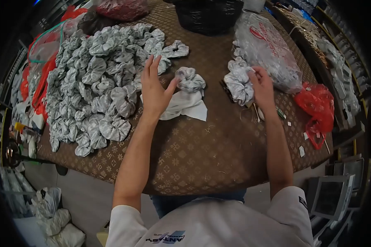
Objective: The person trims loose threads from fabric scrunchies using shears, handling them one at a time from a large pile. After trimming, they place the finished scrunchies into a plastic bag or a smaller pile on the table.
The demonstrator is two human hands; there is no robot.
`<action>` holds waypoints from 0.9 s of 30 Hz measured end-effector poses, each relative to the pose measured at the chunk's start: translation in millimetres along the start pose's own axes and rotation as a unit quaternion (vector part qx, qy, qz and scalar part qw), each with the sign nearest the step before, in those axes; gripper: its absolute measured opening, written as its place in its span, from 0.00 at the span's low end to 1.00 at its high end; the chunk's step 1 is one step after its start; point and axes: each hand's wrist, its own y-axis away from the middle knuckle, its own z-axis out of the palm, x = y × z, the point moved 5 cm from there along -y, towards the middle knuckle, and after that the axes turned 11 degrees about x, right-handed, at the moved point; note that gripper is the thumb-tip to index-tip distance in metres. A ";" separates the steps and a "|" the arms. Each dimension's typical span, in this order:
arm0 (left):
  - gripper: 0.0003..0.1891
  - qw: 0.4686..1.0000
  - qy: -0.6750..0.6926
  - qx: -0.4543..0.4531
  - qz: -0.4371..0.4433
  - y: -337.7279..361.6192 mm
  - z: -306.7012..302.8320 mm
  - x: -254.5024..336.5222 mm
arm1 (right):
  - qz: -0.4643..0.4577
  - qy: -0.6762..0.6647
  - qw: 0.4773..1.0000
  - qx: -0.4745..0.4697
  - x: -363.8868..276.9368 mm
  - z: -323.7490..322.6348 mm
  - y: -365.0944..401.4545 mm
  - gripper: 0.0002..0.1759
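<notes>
My left hand (154, 88) is open, its fingers spread and thumb out toward a silvery-grey scrunchie (190, 80). That scrunchie lies by a piece of white cloth (187, 106) on the patterned brown table cover. To the left is a large heap of similar scrunchies (99, 78). My right hand (261, 87) has its fingers curled and pinched at the edge of a small group of grey scrunchies (240, 83), gripping one there. The fingertips are partly hidden from view.
A clear plastic bag with red print (268, 51) lies beyond my right hand. A red plastic bag (317, 109) sits at the right edge. A black bag (209, 16) stands at the back. Small white tags (302, 151) and thread scraps lie on the brown cover (193, 164).
</notes>
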 end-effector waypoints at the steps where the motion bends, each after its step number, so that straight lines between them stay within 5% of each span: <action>1: 0.40 0.999 0.007 -0.043 0.012 0.5 12.5 12.0 | 0.028 -0.073 0.997 0.000 0.9 2.9 7.8 0.09; 3: 0.37 0.979 0.037 -0.162 0.117 11.6 58.3 19.1 | 0.014 -0.115 0.993 -0.003 -20.6 9.8 19.9 0.07; 4: 0.28 0.959 0.002 -0.255 0.123 17.7 70.3 20.7 | 0.008 -0.133 0.991 0.003 -25.3 8.2 22.0 0.07; 6: 0.18 0.950 -0.047 -0.302 0.063 -5.4 88.1 8.0 | -0.016 -0.129 0.992 0.006 -32.4 1.2 22.3 0.07; 7: 0.13 0.978 -0.026 -0.205 0.024 -25.5 69.9 11.0 | -0.015 -0.144 0.989 0.017 -39.4 -0.7 25.0 0.07; 9: 0.19 0.990 -0.042 -0.128 0.046 -85.1 27.4 -10.2 | 0.000 -0.158 0.987 0.029 -34.3 -8.7 30.2 0.07; 11: 0.23 0.938 -0.255 0.028 0.233 -130.1 -29.0 5.5 | -0.029 -0.172 0.985 -0.007 -52.6 -5.7 30.9 0.08; 14: 0.29 0.940 -0.246 0.099 0.215 -131.9 -67.5 54.4 | -0.020 -0.190 0.981 -0.022 -59.9 -0.7 39.4 0.08; 16: 0.29 0.998 0.057 -0.042 0.004 -85.6 -34.8 76.4 | -0.014 -0.202 0.979 -0.029 -62.6 10.6 48.1 0.08; 18: 0.22 0.917 0.269 -0.243 -0.168 -17.7 10.4 116.3 | -0.014 -0.184 0.982 -0.041 -62.6 24.2 58.3 0.08; 20: 0.12 0.865 0.269 -0.310 -0.289 27.2 35.2 107.3 | -0.008 -0.186 0.981 -0.060 -50.0 31.3 66.5 0.10; 24: 0.08 0.916 0.275 -0.188 -0.222 35.0 38.0 71.5 | -0.112 0.179 0.977 0.003 -11.3 20.6 41.0 0.17; 27: 0.10 0.910 0.214 -0.221 -0.278 41.6 33.1 46.2 | -0.172 0.358 0.917 0.020 5.3 30.3 40.8 0.19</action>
